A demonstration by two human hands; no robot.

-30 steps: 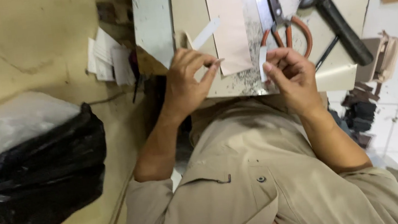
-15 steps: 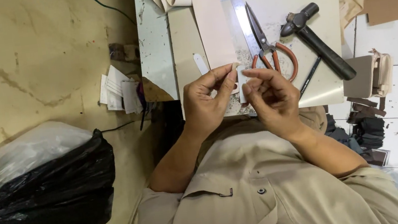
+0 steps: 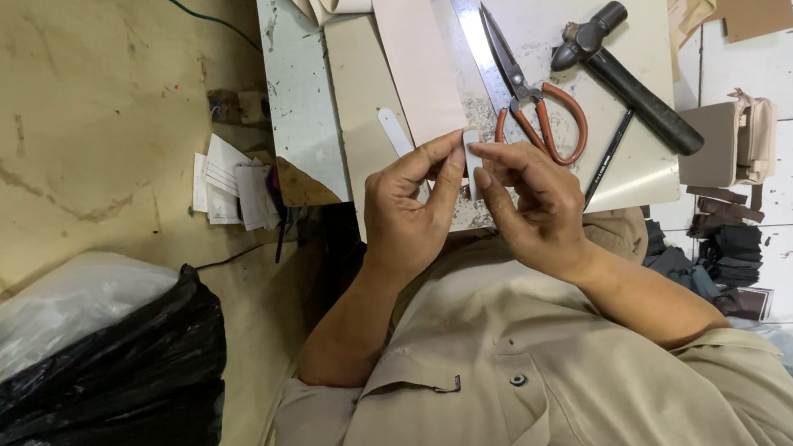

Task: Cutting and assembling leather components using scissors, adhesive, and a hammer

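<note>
My left hand (image 3: 410,206) and my right hand (image 3: 535,198) meet over the near edge of a small work table (image 3: 302,113). Both pinch one small white strip (image 3: 471,151) between thumb and fingertips. A second pale strip (image 3: 396,132) lies flat on the board just left of my left hand. A long pinkish strip of leather (image 3: 409,40) runs from my hands toward the far edge. Scissors with orange handles (image 3: 532,95) lie right beside my right hand.
A metal ruler (image 3: 458,4) lies along the leather. A black hammer (image 3: 620,74) and a thin pencil (image 3: 607,157) rest at the board's right. Folded papers (image 3: 230,183) hang left of the table. A black plastic bag (image 3: 77,413) sits on the floor at left.
The view has shifted so the table sits higher. My hands came closer together, and the small white strip now sits pinched between both of them.
</note>
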